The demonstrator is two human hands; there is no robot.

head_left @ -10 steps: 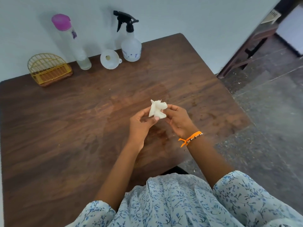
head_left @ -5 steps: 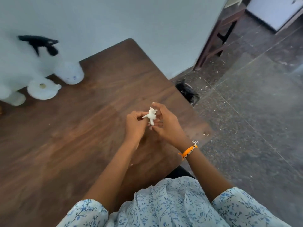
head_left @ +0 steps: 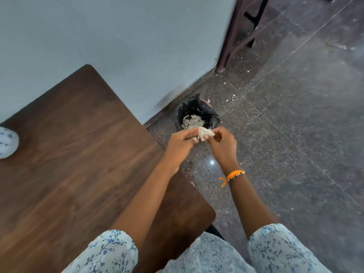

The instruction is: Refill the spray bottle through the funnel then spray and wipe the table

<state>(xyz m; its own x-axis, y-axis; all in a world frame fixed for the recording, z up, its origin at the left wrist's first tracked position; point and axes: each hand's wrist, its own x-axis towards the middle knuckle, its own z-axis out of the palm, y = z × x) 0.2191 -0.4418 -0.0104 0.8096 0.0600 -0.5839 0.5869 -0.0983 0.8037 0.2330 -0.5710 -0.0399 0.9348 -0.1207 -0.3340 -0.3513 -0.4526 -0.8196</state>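
Observation:
A small crumpled white tissue (head_left: 204, 133) is pinched between my left hand (head_left: 182, 143) and my right hand (head_left: 222, 143). Both hands are out past the right edge of the dark wooden table (head_left: 78, 164), over the floor and just in front of a black-lined waste bin (head_left: 197, 115) that holds pale crumpled paper. Only the rounded white base of the spray bottle (head_left: 7, 141) shows at the far left edge of the table. The funnel is out of view.
A pale blue wall (head_left: 128, 46) runs behind the table. The speckled stone floor (head_left: 285, 144) spreads to the right, littered with small bits. Dark wooden furniture legs (head_left: 236, 36) stand at the top right near the wall's corner.
My view has swung right, taking the funnel and most of the spray bottle out of view. Both hands carried the tissue from over the table to beyond its right edge, near the bin.

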